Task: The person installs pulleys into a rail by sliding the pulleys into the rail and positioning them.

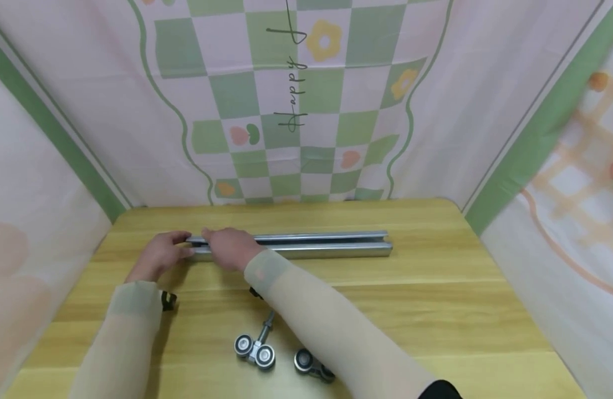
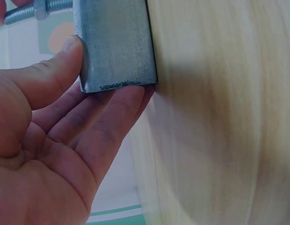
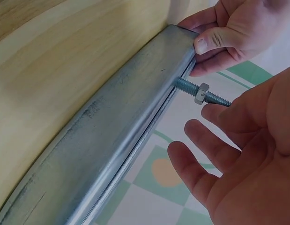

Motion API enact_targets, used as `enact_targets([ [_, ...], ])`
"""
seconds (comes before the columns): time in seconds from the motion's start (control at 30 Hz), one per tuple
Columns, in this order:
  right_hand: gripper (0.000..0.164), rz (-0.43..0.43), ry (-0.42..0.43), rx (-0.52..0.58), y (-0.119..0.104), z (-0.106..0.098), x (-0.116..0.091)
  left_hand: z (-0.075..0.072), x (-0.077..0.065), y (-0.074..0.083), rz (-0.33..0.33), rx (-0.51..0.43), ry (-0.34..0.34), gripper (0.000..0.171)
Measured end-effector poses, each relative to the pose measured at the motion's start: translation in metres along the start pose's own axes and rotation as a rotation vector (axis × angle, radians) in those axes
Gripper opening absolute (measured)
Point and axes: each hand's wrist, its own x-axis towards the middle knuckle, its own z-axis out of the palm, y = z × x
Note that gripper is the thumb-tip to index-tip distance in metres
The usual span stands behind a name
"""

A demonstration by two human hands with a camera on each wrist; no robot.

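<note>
A long galvanized metal rail (image 1: 331,252) with a slot along its top lies across the far part of the wooden table. My left hand (image 1: 157,257) holds the rail's left end, thumb (image 2: 72,51) against one side and fingers around the end face. Out of the slot near that end stands a threaded bolt (image 3: 187,86) carrying a hex nut (image 3: 201,93). The bolt's free tip is pinched by my right hand (image 1: 233,248), whose other fingers are spread apart beside the rail. Whatever the bolt joins inside the rail is hidden.
Nearer to me on the table (image 1: 436,310) lies a roller trolley (image 1: 265,357) with wheels and a bolt. A second trolley (image 1: 304,360) is partly covered by my right forearm. A patterned cloth (image 1: 316,88) hangs behind the table.
</note>
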Motion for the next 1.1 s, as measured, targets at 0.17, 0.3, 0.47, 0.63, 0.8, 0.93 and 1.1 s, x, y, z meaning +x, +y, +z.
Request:
enact_targets([
  [0.17, 0.057, -0.004, -0.006, -0.012, -0.004, 0.000, 0.001, 0.000, 0.000, -0.001, 0.003, -0.005, 0.001, 0.059],
  [0.3, 0.056, -0.011, -0.004, -0.015, -0.006, 0.001, 0.002, 0.001, 0.000, -0.003, 0.004, -0.025, -0.001, 0.060],
  [0.47, 0.057, -0.002, 0.004, -0.016, -0.009, 0.004, 0.005, 0.001, 0.000, -0.002, 0.012, -0.028, -0.004, 0.060],
  [0.63, 0.059, -0.011, 0.020, -0.062, -0.010, 0.008, 0.008, 0.000, 0.001, -0.001, 0.022, -0.006, -0.001, 0.062],
  [0.8, 0.062, -0.013, 0.018, -0.084, -0.011, 0.010, 0.010, 0.001, 0.001, -0.001, 0.020, 0.013, 0.002, 0.064],
  [0.93, 0.063, -0.022, -0.004, -0.108, -0.010, 0.010, 0.012, 0.002, 0.002, -0.002, 0.011, -0.006, -0.002, 0.064],
  [1.1, 0.062, -0.032, -0.040, -0.178, -0.012, 0.011, 0.012, 0.001, 0.001, -0.003, 0.010, -0.013, -0.005, 0.063],
])
